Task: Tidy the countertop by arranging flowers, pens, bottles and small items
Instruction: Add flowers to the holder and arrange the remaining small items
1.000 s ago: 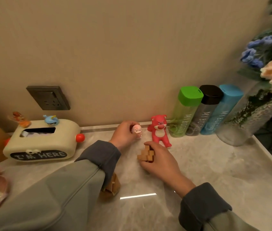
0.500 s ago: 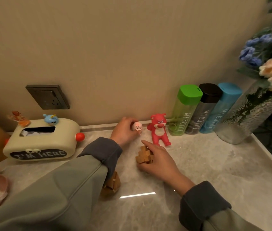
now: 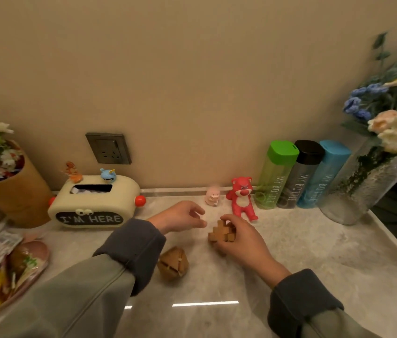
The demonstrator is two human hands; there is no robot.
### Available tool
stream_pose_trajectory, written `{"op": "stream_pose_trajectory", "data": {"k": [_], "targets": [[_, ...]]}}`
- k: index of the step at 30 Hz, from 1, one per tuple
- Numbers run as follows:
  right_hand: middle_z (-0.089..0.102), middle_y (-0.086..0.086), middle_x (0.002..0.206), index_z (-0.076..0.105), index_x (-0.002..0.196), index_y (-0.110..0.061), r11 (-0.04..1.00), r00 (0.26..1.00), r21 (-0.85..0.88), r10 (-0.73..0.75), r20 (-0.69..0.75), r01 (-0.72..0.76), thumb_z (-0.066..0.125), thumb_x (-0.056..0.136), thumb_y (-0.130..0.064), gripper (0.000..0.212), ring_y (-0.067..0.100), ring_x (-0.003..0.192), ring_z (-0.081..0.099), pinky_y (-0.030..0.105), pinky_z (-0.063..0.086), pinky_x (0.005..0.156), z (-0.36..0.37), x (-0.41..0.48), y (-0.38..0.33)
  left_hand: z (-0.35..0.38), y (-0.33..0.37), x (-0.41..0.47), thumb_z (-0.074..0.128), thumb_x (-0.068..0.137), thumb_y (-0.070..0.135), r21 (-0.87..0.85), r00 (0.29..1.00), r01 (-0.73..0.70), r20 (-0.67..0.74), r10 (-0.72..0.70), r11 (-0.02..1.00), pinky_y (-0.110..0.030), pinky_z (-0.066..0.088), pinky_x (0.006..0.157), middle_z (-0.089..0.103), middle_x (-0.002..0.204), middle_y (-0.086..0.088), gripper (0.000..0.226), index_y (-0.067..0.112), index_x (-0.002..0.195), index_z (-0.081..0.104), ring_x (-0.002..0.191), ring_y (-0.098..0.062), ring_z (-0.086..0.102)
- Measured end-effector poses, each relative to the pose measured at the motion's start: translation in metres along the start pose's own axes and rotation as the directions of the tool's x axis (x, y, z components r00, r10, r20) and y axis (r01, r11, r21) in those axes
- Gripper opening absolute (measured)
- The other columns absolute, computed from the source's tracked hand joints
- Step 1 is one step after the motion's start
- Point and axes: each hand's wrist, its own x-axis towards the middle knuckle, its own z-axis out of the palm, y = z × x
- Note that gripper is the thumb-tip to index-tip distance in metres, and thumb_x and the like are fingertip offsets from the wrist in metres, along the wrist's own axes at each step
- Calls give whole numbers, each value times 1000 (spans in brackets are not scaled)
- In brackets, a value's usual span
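- Wooden block puzzle [image 3: 219, 236], where is it?
- Near the middle of the counter [image 3: 314, 252], a bit toward the back edge. The right hand [image 3: 245, 241] has its fingers curled round it from the top and the right. The puzzle's left side sticks out.
- And the left hand [image 3: 182, 215]?
- It holds nothing. Its fingers are loose and a little bent. The tips are just left of the puzzle, not touching it.
- What is behind the hands?
- A small pink toy [image 3: 212, 197] stands by the back edge, just past the left hand's fingers. It looks blurry. A red bear [image 3: 241, 198] stands next to it, behind the right hand.
- And the bottles?
- A green bottle [image 3: 276, 174], a black bottle [image 3: 299, 178] and a blue bottle [image 3: 323, 178] stand side by side along the back edge, right of the bear. A glass vase [image 3: 363, 191] of flowers [image 3: 392, 128] fills the back right corner.
- Anything nearer?
- A round wooden puzzle [image 3: 173, 263] lies toward the front edge, just beside the left sleeve [image 3: 131, 252]. A cream tissue box [image 3: 95, 203] sits by the back edge on the left.
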Motion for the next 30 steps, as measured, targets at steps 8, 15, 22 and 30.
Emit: {"op": "stream_pose_trajectory", "data": {"k": [8,15,22,30], "targets": [[67,3,106,51,126,-17,822,980,533,162,114,-198,73,86,-22,47,16,91,66,23,54,68,15,15,-42,1,-9,-29,46,101,22,-289,994,64,-71,-89,955,-23,54,80,62,116,-4,36,14,136,49,98,-15,65],[58,10,130,46,141,-8,885,987,440,119,105,-154,67,88,-9,57,21,117,57,39,46,103,16,49,-65,-10,-20,-12,47,101,16,-609,966,85,-142,-214,789,-23,59,65,64,103,-10,26,5,124,51,84,-17,68],[72,-8,104,72,111,-28,994,992,-85,-75,-97,67,71,83,-32,29,11,99,64,29,52,79,1,92,-76,-22,-23,11,43,103,15,-766,954,10,-184,-235,642,-30,59,69,64,113,-18,27,0,125,47,92,-25,68],[62,-5,110,69,114,-35,818,958,-537,-280,-57,207,60,89,-43,28,19,110,46,36,36,84,-1,120,-71,-21,-24,31,44,103,19,-739,942,68,-173,-287,670,-28,56,73,64,117,-16,24,5,122,50,88,-20,65]]}}
